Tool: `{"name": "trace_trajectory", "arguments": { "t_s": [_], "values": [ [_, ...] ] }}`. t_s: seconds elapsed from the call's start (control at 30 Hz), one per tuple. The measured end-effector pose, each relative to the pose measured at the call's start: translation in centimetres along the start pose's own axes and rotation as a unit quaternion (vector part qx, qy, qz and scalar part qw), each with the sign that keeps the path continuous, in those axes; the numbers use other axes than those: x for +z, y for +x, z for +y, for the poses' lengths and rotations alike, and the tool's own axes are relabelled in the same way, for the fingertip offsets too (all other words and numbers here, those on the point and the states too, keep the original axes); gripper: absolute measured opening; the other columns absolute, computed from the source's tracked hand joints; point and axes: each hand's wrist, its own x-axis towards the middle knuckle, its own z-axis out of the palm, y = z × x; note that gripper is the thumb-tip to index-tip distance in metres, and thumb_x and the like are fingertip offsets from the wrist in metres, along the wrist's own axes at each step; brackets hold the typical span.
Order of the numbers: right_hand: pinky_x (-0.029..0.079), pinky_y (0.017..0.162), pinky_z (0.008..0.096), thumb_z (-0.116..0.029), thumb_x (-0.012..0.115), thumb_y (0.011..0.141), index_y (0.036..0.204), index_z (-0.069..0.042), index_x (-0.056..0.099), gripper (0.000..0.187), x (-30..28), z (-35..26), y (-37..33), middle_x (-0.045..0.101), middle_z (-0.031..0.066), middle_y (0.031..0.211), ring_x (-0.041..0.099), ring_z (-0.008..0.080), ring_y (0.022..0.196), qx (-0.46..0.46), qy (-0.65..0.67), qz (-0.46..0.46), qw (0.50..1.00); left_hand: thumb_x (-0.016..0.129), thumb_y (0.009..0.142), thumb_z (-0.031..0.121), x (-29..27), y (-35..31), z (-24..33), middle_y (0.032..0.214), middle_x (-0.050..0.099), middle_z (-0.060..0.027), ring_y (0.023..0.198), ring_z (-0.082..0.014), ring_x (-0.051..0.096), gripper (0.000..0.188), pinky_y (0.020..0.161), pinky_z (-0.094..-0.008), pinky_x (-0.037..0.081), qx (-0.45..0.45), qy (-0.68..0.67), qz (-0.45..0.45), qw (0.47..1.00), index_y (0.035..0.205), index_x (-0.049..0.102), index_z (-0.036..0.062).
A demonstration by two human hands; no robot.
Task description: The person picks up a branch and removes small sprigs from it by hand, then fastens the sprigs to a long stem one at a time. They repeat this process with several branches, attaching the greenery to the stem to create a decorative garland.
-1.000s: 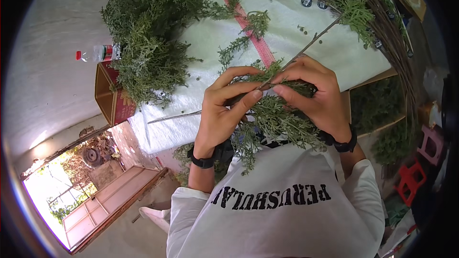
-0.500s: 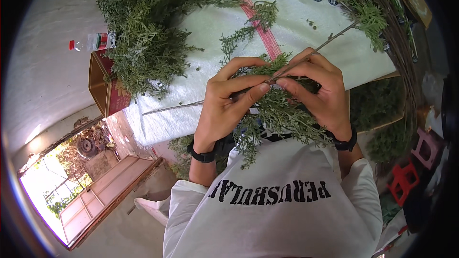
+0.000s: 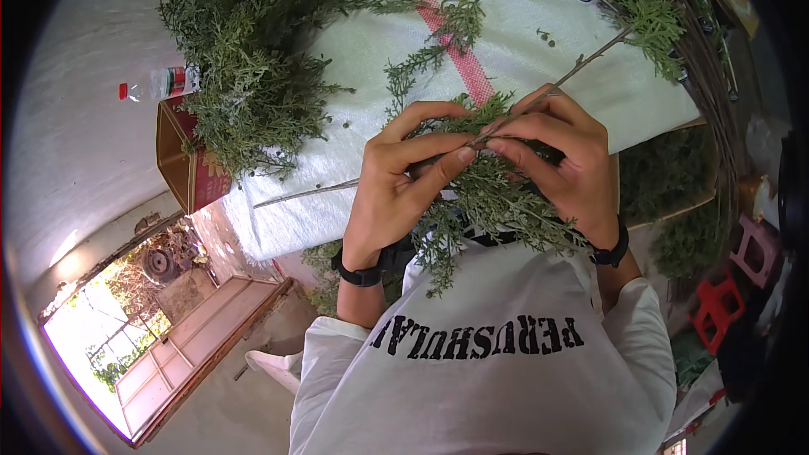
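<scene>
My left hand (image 3: 406, 175) and my right hand (image 3: 563, 152) meet above the near edge of the table, fingertips almost touching. Both are closed in a pinch on a thin brown twig (image 3: 600, 52), which slants from lower left to upper right across the white cover. Feathery green evergreen sprigs (image 3: 497, 202) lie at the same spot, spreading above and below my fingers and hanging over my shirt. My thumbs press at the point where sprig and twig cross. Whatever lies between the fingertips is hidden.
A large heap of evergreen cuttings (image 3: 253, 59) covers the table's left side, beside a red box (image 3: 206, 181) and a plastic bottle (image 3: 164, 82). Long bare stems (image 3: 704, 76) curve along the right edge. Boxed greenery (image 3: 666, 177) and a red stool (image 3: 716, 312) stand lower right.
The view has shifted slightly. My hands keep nearly the same pinch on the twig and sprigs, with no clear movement of either.
</scene>
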Motion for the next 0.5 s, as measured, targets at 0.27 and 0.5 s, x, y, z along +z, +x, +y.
{"name": "trace_trajectory", "arguments": {
  "t_s": [0.27,0.5],
  "values": [
    [0.054,0.070,0.0293,0.001,0.080,0.080,0.096,-0.003,0.077,0.017,0.1,0.0,-0.7,0.069,0.0087,0.092,0.068,0.0194,0.082,-0.009,-0.020,-0.003,1.000,0.071,0.092,0.004,0.4,-0.1,-0.3,0.121,0.067,-0.0117,0.087,-0.0109,0.064,0.016,0.072,-0.0244,0.049,-0.021,0.000,-0.016,1.000,0.107,0.077,0.0006],
    [0.055,0.074,0.0299,-0.001,0.080,0.082,0.101,-0.001,0.076,0.020,-1.2,0.8,-0.3,0.071,0.0073,0.094,0.070,0.0170,0.087,-0.002,0.051,-0.072,0.996,0.073,0.089,0.005,0.6,-1.2,0.4,0.125,0.065,-0.0128,0.077,-0.0144,0.066,0.012,0.069,-0.0269,0.051,0.019,0.076,-0.004,0.997,0.100,0.075,0.0000]
  ]
}}
